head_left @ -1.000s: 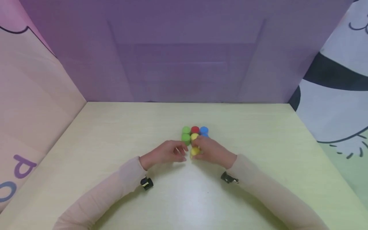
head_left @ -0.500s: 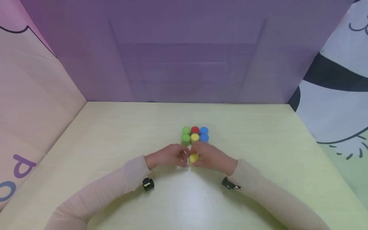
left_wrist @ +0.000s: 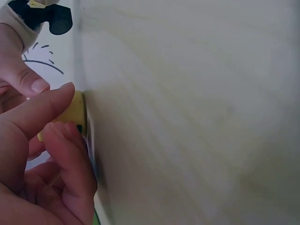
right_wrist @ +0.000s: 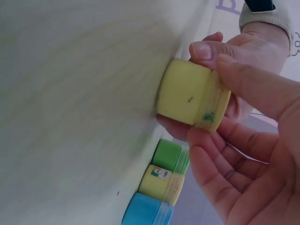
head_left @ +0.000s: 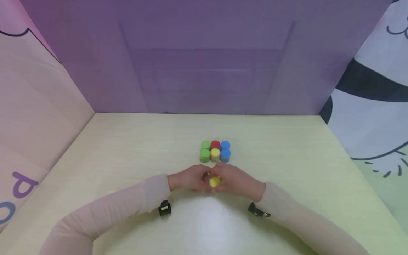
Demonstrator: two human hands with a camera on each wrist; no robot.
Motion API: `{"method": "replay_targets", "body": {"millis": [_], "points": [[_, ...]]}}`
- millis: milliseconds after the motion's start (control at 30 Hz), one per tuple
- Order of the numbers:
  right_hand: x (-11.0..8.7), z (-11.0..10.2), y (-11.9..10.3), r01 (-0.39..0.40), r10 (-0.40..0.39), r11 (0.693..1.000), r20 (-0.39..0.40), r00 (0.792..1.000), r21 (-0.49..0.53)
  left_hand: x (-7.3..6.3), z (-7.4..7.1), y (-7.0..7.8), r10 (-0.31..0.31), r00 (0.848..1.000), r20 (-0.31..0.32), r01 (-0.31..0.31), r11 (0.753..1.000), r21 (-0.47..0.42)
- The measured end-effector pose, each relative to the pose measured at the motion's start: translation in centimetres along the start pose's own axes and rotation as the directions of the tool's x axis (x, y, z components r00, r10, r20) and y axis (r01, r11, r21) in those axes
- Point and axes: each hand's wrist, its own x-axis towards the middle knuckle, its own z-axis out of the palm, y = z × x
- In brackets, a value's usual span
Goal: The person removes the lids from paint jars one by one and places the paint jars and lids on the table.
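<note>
Near the middle of the table, both hands are on one small yellow lidded tub [head_left: 215, 182]. My left hand [head_left: 190, 177] holds its left side, with thumb and fingers around the body [right_wrist: 182, 91] in the right wrist view. My right hand [head_left: 239, 181] pinches the lid end [right_wrist: 218, 105] between thumb and fingertips. In the left wrist view, my left fingers cover much of the tub [left_wrist: 75, 111]. Just beyond the hands stand a green tub [head_left: 205, 156], another yellow tub [head_left: 215, 154] and a blue tub [head_left: 225, 155], side by side.
Behind those tubs is a second row: a light green tub [head_left: 205, 144], a red one [head_left: 215, 144] and a blue one [head_left: 225, 144]. The pale table [head_left: 143, 141] ends at a purple backdrop [head_left: 204, 81], with printed panels left and right.
My right hand has drawn the yellow tub toward the person, away from the rows. The left hand has moved right and toward the person, from beside the tub to gripping it.
</note>
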Motion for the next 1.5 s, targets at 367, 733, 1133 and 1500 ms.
{"method": "replay_targets", "body": {"millis": [367, 733, 1133, 1500], "points": [[-0.9, 0.4, -0.3, -0.126, 0.122, 0.981, -0.036, 0.992, -0.146, 0.2, 0.8, -0.1, 0.022, 0.998, -0.056, -0.024, 0.999, -0.036], [-1.0, 0.8, -0.1, -0.132, 0.126, 0.977, -0.044, 0.991, -0.165, 0.3, 1.3, 0.0, 0.039, 0.993, -0.111, -0.035, 0.999, 0.036], [-0.6, 0.8, 0.0, -0.094, 0.097, 0.982, 0.009, 0.995, -0.162, 0.3, 0.9, -0.4, 0.067, 0.996, -0.054, -0.065, 0.997, 0.050], [-0.5, 0.3, 0.7, -0.015, 0.028, 0.986, 0.072, 0.997, -0.163, 1.0, 0.6, -0.7, 0.068, 0.997, 0.040, -0.065, 0.995, -0.079]]}}
